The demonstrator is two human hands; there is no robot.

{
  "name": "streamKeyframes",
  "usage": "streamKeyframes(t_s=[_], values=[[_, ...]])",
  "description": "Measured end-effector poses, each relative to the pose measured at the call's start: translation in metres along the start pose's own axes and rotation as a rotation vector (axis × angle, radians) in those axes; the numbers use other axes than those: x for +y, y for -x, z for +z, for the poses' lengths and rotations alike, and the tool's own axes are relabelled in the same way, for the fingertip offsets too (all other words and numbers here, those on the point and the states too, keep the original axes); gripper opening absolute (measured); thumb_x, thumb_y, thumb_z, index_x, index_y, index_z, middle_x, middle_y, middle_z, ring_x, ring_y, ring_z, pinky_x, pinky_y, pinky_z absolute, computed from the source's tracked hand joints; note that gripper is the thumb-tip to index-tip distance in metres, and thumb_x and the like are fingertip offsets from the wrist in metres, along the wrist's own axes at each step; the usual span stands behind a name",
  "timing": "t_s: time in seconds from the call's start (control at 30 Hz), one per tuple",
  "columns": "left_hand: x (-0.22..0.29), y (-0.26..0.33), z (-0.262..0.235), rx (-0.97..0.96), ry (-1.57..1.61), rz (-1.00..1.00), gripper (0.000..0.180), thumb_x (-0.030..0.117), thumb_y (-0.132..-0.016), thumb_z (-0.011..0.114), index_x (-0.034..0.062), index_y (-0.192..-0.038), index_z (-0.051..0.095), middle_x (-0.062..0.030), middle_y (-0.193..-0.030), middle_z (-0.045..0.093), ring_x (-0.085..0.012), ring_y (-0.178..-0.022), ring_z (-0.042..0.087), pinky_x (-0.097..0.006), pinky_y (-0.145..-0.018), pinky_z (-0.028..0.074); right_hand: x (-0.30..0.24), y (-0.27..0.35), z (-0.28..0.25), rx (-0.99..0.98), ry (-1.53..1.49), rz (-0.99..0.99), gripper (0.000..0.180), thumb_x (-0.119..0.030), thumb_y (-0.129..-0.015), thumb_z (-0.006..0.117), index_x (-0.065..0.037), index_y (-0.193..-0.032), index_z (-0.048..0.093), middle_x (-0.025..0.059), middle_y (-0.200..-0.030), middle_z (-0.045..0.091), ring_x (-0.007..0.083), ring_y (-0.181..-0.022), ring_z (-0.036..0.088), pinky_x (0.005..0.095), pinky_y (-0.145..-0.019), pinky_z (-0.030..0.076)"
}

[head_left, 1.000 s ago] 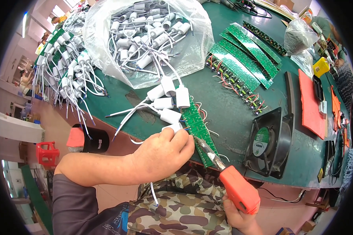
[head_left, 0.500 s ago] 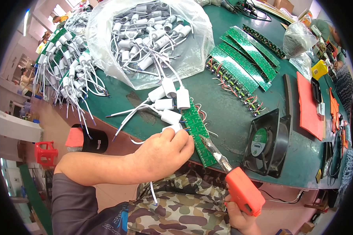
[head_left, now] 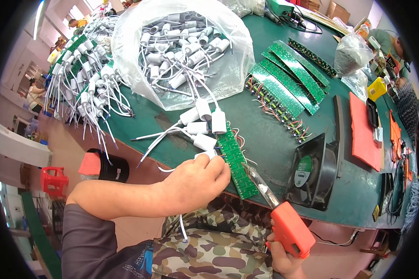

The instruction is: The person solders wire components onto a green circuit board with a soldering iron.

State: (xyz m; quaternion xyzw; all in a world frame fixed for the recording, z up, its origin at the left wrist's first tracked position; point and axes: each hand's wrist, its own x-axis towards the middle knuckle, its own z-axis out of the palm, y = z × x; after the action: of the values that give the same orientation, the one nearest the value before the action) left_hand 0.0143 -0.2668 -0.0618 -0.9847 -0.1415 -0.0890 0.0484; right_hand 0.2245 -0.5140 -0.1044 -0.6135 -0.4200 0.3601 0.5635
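A dark green table (head_left: pixel 270 151) fills most of my view, bending toward the rim. On it I see a clear plastic bag (head_left: pixel 239 76) packed with white lamp sockets, and, to its left, a heap of corded sockets (head_left: pixel 91 88) with cables hanging over the edge. Overlapping circuit boards (head_left: pixel 284 79) lie right of the bag; nearer the person, a black fan (head_left: pixel 314 172) stands on the right. The person's hands work apart at the near edge: the left hand (head_left: pixel 195 179) has its fingers closed on a white lamp socket (head_left: pixel 206 153), partly hidden from me, while the right hand (head_left: pixel 284 260) clasps the red handle of a soldering iron (head_left: pixel 291 228). Its metal tip hovers at or above a narrow green board (head_left: pixel 235 162) by that edge; I cannot tell whether they touch. Loose white sockets (head_left: pixel 204 141) sit beside the board's far half, thin wires (head_left: pixel 239 142) along its right side.
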Motion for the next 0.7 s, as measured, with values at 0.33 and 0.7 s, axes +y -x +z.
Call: streamKeyframes(t_s=[0.33, 0.7], values=[[-0.001, -0.004, -0.007, -0.099, 0.049, -0.012, 0.047, 0.011, -0.074, 0.065, -0.0035, -0.119, 0.063, -0.0114, -0.094, 0.055, -0.0257, -0.08, 0.058, -0.034, -0.064, 0.053, -0.029, -0.015, 0.0, -0.057, 0.119, -0.117, 0.032, 0.007, -0.087, 0.071, 0.003, -0.119, 0.07, 0.011, -0.105, 0.074, 0.0206, -0.093, 0.07, 0.0314, -0.087, 0.054], [-0.012, -0.032, -0.038, -0.197, -0.007, 0.196, 0.038, 0.016, -0.082, 0.062, 0.0027, -0.117, 0.064, -0.0065, -0.093, 0.056, -0.0213, -0.087, 0.058, -0.033, -0.078, 0.051, -0.038, -0.02, -0.006, -0.096, -0.024, -0.167, 0.036, 0.004, -0.086, 0.067, 0.003, -0.122, 0.068, 0.0103, -0.102, 0.073, 0.0217, -0.093, 0.07, 0.0339, -0.087, 0.055]])
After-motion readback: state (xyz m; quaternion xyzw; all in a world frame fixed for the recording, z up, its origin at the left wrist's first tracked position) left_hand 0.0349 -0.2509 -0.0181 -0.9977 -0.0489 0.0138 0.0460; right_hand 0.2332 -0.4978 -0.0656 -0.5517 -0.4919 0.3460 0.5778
